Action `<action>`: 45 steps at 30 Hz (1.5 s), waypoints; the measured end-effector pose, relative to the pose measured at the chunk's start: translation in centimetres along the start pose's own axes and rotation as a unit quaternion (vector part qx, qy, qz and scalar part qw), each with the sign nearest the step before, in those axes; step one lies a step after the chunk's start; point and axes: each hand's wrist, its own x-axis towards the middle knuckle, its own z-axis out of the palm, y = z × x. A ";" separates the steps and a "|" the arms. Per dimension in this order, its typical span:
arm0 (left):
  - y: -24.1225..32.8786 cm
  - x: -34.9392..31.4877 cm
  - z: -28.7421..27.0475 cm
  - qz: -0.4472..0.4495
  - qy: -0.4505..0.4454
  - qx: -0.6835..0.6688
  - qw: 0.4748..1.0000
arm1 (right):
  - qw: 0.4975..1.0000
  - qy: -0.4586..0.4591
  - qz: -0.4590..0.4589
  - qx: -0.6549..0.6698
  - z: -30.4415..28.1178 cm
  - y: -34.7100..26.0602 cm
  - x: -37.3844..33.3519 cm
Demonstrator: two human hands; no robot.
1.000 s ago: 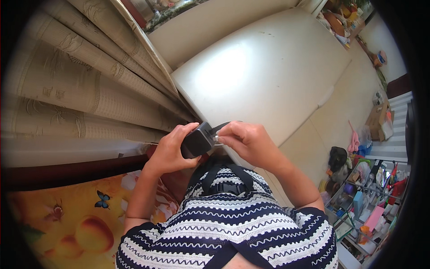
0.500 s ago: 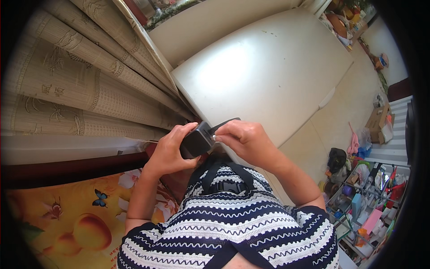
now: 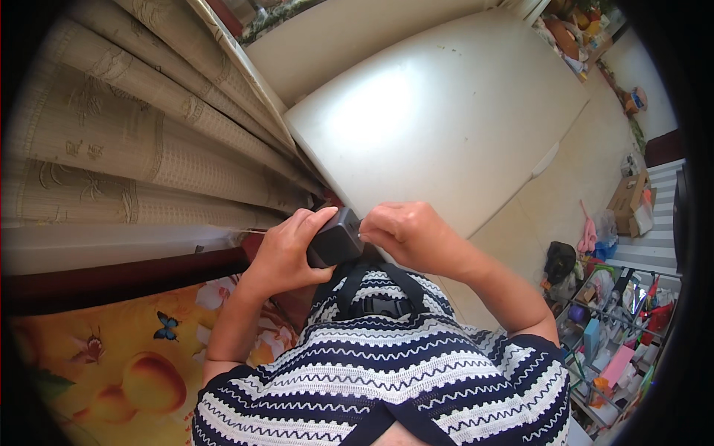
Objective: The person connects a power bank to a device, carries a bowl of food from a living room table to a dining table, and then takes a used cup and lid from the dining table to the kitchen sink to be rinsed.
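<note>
- Position: the small dark box-shaped device (image 3: 336,236) is held at chest height, close to the body, above the black strap buckle (image 3: 381,305) on the striped top (image 3: 387,379).
- Left hand (image 3: 286,253): wrapped around the device's left and lower sides, thumb along its top edge; wrist bent inward, forearm rising from the lower left.
- Right hand (image 3: 405,232): fingers curled tightly against the device's right end; the exact contact point is hidden, possibly a small catch or cable.
- Risk: the device has no support beneath it. A slackened left grip would probably drop it to the floor.
- Risk: hard sideways pressure from the right fingers could twist it loose.
- Surroundings: beige curtain (image 3: 134,149) left, white surface (image 3: 446,111) beyond, cluttered rack (image 3: 617,334) right.
</note>
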 end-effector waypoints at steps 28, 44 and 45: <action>0.5 -0.1 0.6 -0.072 -0.075 -0.123 0.987 | 0.986 -0.128 0.095 0.056 -1.5 0.7 0.5; 1.3 -0.7 -0.9 -0.086 -0.254 -0.187 0.945 | 0.982 -0.049 -0.158 -0.091 -0.6 -0.6 -3.2; 1.3 -0.7 -0.8 -0.087 -0.264 -0.182 0.943 | 0.982 -0.050 -0.157 -0.089 -0.4 -0.4 -3.3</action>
